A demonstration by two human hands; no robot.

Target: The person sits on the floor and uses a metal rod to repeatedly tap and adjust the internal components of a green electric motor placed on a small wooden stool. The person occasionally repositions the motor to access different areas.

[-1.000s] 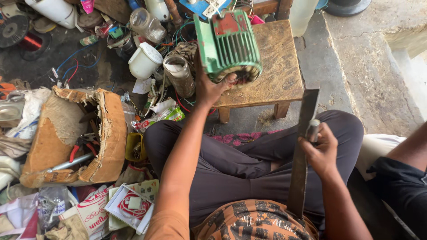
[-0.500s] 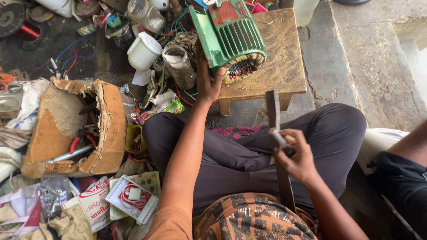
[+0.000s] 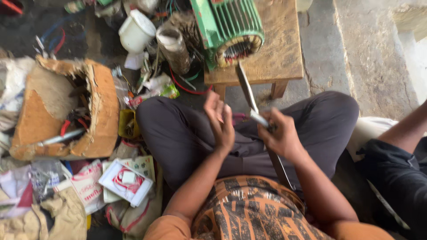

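A long flat metal strip (image 3: 246,91) runs from the person's lap up toward the open end of a green motor housing (image 3: 229,27), its tip just below the exposed windings. The right hand (image 3: 280,135) is wrapped around the strip at its middle, fingers closed on it together with a small silvery piece. The left hand (image 3: 220,122) hovers just beside it over the lap, fingers loosely spread, gripping nothing. The motor sits on a low wooden stool (image 3: 278,53). To the left lie a torn cardboard box (image 3: 95,111), a white plastic jug (image 3: 135,32) and tangled wires. Another person's arm (image 3: 407,126) shows at the right edge.
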